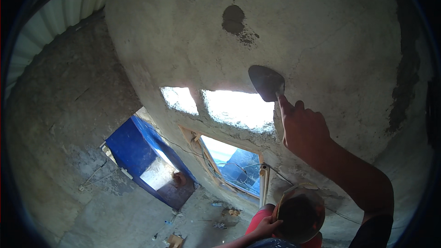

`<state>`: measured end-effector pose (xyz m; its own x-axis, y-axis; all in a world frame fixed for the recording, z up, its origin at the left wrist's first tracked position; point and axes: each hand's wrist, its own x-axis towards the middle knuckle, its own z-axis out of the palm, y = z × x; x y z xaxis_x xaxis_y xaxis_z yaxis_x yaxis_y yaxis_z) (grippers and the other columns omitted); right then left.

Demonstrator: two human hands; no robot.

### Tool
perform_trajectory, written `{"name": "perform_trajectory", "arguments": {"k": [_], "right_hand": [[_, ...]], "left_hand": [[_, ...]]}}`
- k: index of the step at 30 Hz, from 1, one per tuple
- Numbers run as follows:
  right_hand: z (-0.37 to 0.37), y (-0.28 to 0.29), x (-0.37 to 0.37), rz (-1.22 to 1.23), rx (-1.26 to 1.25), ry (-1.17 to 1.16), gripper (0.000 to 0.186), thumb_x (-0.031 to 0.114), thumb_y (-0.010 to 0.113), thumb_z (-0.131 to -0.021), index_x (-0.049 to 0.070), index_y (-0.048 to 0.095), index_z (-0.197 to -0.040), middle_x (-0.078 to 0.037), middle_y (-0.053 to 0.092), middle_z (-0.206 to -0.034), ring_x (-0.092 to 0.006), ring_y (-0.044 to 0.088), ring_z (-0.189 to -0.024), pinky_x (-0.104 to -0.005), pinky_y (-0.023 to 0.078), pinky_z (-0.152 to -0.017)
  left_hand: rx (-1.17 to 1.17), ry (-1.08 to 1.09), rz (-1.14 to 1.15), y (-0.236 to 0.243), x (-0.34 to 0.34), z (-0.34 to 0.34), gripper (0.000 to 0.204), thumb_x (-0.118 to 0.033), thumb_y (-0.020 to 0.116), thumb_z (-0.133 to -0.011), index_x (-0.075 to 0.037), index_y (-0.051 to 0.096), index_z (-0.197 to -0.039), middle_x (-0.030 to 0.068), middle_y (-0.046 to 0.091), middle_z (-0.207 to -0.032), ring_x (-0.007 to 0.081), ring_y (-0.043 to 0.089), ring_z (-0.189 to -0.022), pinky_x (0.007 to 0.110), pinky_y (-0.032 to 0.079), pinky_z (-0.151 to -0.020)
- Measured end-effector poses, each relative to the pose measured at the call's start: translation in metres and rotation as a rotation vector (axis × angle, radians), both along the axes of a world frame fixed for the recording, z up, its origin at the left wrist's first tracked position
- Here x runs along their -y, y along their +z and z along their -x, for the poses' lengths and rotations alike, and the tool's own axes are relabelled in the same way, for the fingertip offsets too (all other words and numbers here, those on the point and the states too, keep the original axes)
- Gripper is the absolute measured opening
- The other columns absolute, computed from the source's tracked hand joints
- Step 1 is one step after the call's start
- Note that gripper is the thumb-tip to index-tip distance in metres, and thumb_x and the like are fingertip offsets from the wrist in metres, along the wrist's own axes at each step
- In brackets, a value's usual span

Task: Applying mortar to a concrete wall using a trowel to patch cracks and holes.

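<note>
High against the plastered wall, just right of the two bright vent openings, my right hand is clenched around the handle of a trowel. The index finger lies extended along the shank, pointing up toward the blade. The blade is dark, rounded at its upper left, and lies flat or nearly flat against the grey plaster; I cannot tell whether it carries mortar. My right forearm runs in from the lower right edge, with a dark sleeve at the elbow.

Low in the view, my left hand grasps the rim of a round pan, fingers curled over its left edge. The pan's inside is dark, and what it contains is not readable. Something red sits directly below the pan.

Above the trowel, well apart from it, a dark damp patch marks the wall. A rough dark strip runs down the plaster at far right.

Below the vents sits a wooden-framed window, with thin wires crossing the frame. Left of it, a blue door stands open onto a sunlit patch. Corrugated sheeting shows at the upper left. Scraps lie on the floor far below.
</note>
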<state>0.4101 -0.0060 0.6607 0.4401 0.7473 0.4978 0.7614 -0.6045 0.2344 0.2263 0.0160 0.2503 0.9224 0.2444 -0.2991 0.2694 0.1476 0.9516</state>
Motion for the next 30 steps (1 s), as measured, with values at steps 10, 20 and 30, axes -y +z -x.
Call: {"name": "perform_trajectory", "arguments": {"k": [10, 20, 30], "right_hand": [[-0.014, 0.086, -0.074, -0.337, 0.084, 0.066, 0.059, 0.009, 0.064, -0.094, -0.004, 0.045, -0.149, -0.020, 0.066, -0.099, -0.0288, 0.075, -0.075, -0.0394, 0.063, -0.062], [0.001, -0.001, -0.058, -0.146, 0.054, 0.081, 0.049, 0.013, 0.065, -0.094, -0.003, 0.055, -0.140, -0.017, 0.066, -0.089, -0.0232, 0.074, -0.067, -0.0353, 0.061, -0.052], [-0.018, 0.054, -0.054, -0.344, 0.350, -0.021, 0.054, 0.017, 0.065, -0.096, 0.000, 0.053, -0.146, -0.014, 0.063, -0.086, -0.0197, 0.070, -0.061, -0.0343, 0.058, -0.047]], "left_hand": [[-0.158, -0.103, -0.083, 0.011, 0.000, -0.001, 0.039, -0.035, 0.073, -0.099, -0.002, 0.070, -0.118, 0.0050, 0.073, -0.090, 0.0128, 0.068, -0.074, 0.029, 0.055, -0.064], [-0.052, -0.013, -0.051, -0.005, -0.001, 0.003, 0.036, -0.035, 0.072, -0.099, -0.001, 0.072, -0.110, 0.0041, 0.072, -0.084, 0.0116, 0.067, -0.067, 0.027, 0.053, -0.057], [-0.001, -0.044, -0.080, 0.005, 0.005, -0.009, 0.034, -0.031, 0.072, -0.099, 0.000, 0.070, -0.112, 0.0054, 0.072, -0.081, 0.0119, 0.066, -0.062, 0.027, 0.051, -0.050]]}}
